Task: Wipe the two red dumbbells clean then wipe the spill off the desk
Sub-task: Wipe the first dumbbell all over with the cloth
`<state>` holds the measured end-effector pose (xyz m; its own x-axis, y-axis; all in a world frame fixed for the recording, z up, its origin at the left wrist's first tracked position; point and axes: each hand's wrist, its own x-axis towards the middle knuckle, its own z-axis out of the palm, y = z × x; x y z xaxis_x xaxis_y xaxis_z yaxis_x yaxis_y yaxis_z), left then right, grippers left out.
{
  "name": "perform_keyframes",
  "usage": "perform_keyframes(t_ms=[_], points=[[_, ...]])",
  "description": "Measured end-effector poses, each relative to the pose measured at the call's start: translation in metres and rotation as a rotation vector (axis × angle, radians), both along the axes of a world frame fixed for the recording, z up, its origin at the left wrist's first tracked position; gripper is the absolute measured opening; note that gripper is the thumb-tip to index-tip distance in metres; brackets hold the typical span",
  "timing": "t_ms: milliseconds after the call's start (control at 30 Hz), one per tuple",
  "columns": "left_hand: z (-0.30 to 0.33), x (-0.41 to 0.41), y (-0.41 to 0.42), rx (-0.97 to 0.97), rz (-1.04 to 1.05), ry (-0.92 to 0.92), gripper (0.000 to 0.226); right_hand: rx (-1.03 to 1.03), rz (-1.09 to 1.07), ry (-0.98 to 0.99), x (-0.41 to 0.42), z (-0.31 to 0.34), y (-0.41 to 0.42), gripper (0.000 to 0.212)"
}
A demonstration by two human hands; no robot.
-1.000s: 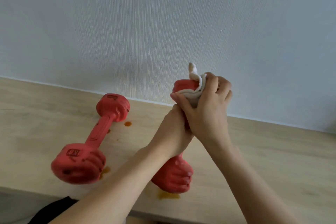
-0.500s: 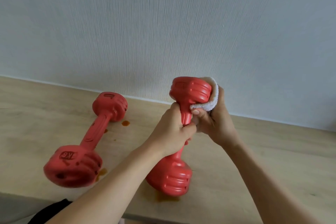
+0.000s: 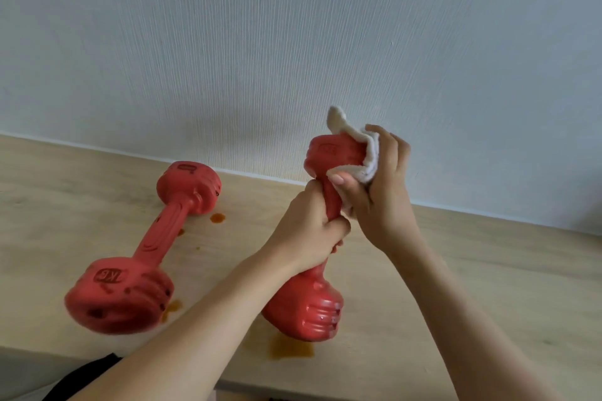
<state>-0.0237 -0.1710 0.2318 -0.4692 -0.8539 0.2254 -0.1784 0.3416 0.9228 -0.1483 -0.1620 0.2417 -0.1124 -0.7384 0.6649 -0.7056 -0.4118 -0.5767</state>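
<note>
My left hand (image 3: 309, 228) grips the stiff, probably heavy dumbbell (image 3: 317, 238) mid-handle; my right hand (image 3: 379, 192) presses the soft cloth (image 3: 361, 156) on it.

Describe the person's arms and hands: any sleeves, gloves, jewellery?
Both forearms are bare up to the frame edge: no sleeves in view. The left hand and right hand wear no gloves, rings, watch or bands. The one thumbnail showing looks unpainted and short.
</note>
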Motion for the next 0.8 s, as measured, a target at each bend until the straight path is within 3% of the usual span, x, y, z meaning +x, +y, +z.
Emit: perform_keyframes(t_ms=[167, 333, 467, 600, 700, 800], points=[[-0.002, 0.000, 0.000, 0.078, -0.076, 0.040, 0.026, 0.072, 0.293, -0.272, -0.018, -0.018, -0.003, 0.066], [-0.001, 0.003, -0.002, 0.165, -0.214, 0.119, 0.028, 0.248, 0.481, -0.607, -0.019, -0.023, 0.003, 0.079], [0.005, 0.010, -0.002, 0.242, -0.346, 0.123, 0.030, 0.238, 0.433, -0.615, -0.022, -0.008, 0.010, 0.081], [0.013, 0.012, -0.004, 0.242, -0.415, 0.143, 0.025, 0.113, 0.367, -0.558, -0.018, 0.007, 0.015, 0.062], [0.020, 0.011, -0.002, 0.158, -0.306, 0.015, 0.025, 0.067, 0.302, -0.533, -0.012, 0.015, 0.019, 0.057], [0.020, 0.017, 0.015, -0.075, 0.025, -0.303, 0.037, 0.054, 0.227, -0.485, -0.007, 0.020, 0.026, 0.057]])
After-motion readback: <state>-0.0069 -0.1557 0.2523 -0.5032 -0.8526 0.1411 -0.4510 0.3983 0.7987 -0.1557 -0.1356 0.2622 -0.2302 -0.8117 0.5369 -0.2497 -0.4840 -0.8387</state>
